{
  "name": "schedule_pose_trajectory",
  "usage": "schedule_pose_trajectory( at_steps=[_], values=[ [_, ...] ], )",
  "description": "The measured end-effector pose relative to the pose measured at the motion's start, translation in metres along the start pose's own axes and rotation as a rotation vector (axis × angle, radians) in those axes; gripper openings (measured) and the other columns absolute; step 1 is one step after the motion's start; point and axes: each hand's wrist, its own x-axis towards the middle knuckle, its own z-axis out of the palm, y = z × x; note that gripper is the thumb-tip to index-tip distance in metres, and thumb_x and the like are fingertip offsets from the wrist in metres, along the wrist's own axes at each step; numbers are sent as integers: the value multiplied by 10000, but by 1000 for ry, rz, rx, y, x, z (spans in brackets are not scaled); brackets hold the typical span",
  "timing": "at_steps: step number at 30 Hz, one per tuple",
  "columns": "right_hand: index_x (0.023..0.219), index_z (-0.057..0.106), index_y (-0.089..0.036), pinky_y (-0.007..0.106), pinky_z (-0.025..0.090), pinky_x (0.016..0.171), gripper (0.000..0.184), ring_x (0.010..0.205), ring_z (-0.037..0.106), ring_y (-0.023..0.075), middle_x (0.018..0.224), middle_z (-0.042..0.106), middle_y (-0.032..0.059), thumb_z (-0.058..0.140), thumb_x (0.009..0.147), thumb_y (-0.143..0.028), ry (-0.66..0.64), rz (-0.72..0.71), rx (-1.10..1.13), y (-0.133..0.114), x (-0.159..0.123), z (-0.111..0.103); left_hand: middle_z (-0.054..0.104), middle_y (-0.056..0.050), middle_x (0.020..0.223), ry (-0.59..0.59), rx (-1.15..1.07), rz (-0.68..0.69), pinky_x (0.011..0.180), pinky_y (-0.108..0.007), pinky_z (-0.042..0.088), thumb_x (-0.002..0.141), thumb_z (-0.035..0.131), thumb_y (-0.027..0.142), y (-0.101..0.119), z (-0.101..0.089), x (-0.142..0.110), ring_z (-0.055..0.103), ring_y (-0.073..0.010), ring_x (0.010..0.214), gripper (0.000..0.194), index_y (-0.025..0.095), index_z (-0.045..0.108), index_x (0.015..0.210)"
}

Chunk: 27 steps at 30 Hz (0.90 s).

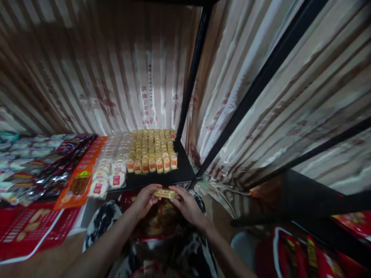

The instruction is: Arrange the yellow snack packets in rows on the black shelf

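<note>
A yellowish wrapped snack packet (165, 193) is held level between my two hands, above my lap. My left hand (147, 199) pinches its left end, and my right hand (185, 203) grips the right end. Below, a bag of similar yellow packets (161, 220) rests between my knees, partly hidden by my hands. Just beyond my hands, rows of small yellow packets with red labels (152, 164) stand on a black shelf (162, 178). Round white packets with red labels (117, 180) lie in rows to their left.
An orange snack bag (81, 179) and several dark and silvery packets (55, 170) fill the shelf's left part. A large red bag (34, 231) sits at the lower left. Black metal posts (194, 73) rise before a striped curtain (130, 77). Red bags (313, 251) lie at the lower right.
</note>
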Motion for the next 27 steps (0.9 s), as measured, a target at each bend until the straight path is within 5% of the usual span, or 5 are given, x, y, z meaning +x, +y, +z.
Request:
schedule_pose_trajectory(
  at_steps=[6,11,16,22,27],
  values=[
    [1102,553,-220,289,525,693,401,707,629,144,817,661,4,627,726,-338,111,214,355,1,5,-4,679,-65,764,-91,-104,-58,571,-203,468,841,478,214,0,12,-2,593,-97,539,168,110,607,867],
    [1003,568,-210,279,522,632,409,626,609,125,825,657,8,684,664,-406,254,235,479,-5,18,-9,689,-81,862,-191,-140,-55,619,-205,486,827,542,233,-8,18,-3,658,-141,672,168,109,593,928],
    [955,580,-204,319,524,709,432,728,644,175,782,679,21,721,622,-440,412,257,601,-10,26,-3,692,-78,850,-106,-166,-59,643,-216,499,829,544,189,-12,34,0,672,-161,718,126,117,586,923],
    [880,592,-193,342,518,751,355,748,653,191,813,695,37,705,645,-434,407,252,648,-4,28,12,675,-66,786,-57,-225,-74,633,-212,500,879,471,215,-20,54,12,640,-109,640,160,109,580,929],
    [930,584,-195,330,520,759,328,804,654,198,871,696,51,651,696,-414,442,186,553,0,54,-2,658,-63,841,-11,48,-19,552,-204,473,806,581,279,-5,67,28,616,-96,578,211,132,582,958]
  ],
)
